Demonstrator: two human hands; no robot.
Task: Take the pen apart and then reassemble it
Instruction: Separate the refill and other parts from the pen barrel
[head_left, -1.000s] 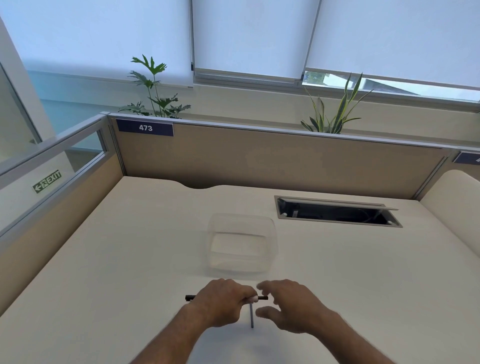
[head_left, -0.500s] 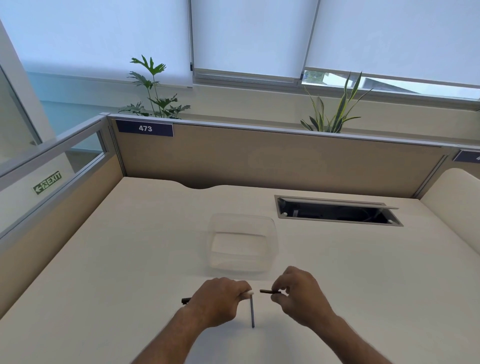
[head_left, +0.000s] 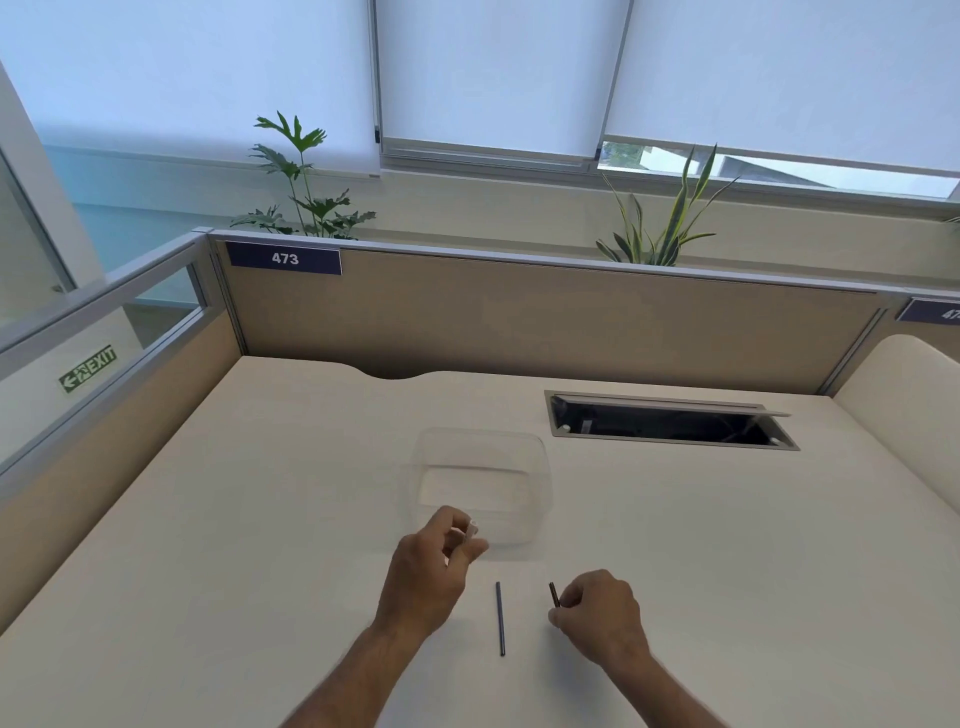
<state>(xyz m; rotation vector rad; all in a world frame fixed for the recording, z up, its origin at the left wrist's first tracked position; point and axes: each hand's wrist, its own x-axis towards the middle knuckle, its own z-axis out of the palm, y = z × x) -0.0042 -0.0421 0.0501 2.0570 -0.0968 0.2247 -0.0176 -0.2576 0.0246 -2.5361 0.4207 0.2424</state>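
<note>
The pen is in pieces: its thin refill (head_left: 500, 618) lies on the bench (head_left: 208, 545) between my hands, long axis running away from me. My right hand (head_left: 597, 613) — just beside it — pinches a short dark piece (head_left: 554, 595). My left hand (head_left: 431, 566), fingers closed on a pale bit (head_left: 471, 531), is raised before the clear tub (head_left: 480, 483).

A tub (head_left: 480, 486) is set mid-desk (head_left: 208, 545), with a cable slot (head_left: 670, 426) behind and to its right. A rod (head_left: 500, 618) is laid in front of the tub, flanked by the left hand (head_left: 428, 569) and right hand (head_left: 600, 613). Plants (head_left: 301, 182) are lined up behind the partition (head_left: 545, 322).
</note>
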